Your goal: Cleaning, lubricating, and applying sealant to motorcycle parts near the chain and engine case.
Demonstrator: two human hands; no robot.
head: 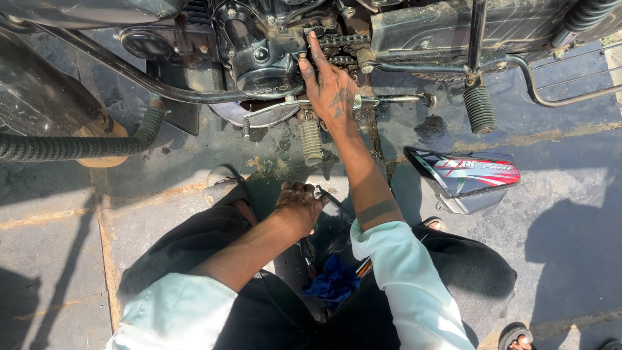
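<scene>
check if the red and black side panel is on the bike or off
Off. The side panel lies on the paved floor beside the motorcycle, clear of the right hand at the exposed chain.

Greasy metal chain (pixel 337 40), glossy plastic side panel (pixel 463 176).

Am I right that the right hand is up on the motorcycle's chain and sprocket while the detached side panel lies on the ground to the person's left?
Not quite: the head view shows the side panel lying to the person's right. The right hand is indeed on the chain and sprocket.
</scene>
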